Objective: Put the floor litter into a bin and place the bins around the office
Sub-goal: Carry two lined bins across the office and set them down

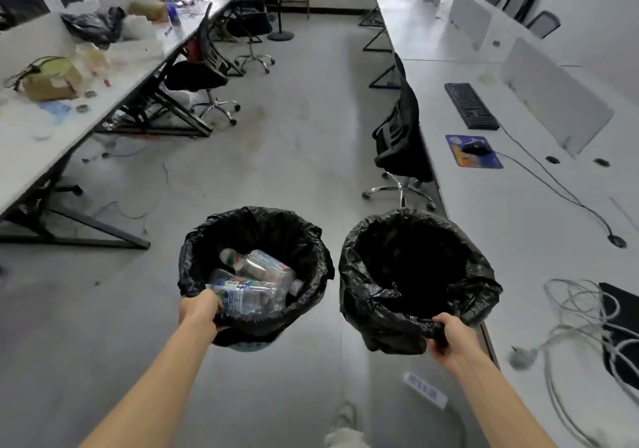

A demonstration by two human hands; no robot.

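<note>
Your left hand [200, 309] grips a black-bagged round bin [262, 221] holding clear plastic bottles [256, 286], labels unreadable; your right hand [453, 338] grips a second black-bagged bin [366, 295] just right.

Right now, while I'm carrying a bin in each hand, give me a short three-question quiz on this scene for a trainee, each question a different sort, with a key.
1. True or false: the left bin, gripped by the left hand, holds plastic bottles.
2. How does the right hand hold the right bin? A: gripping its bag-lined rim. B: cupping its base. C: not touching it.
3. Fill in: on the right desk, the mouse sits on a mostly ____ mouse pad.

Key: 1 true; 2 A; 3 blue.
</note>
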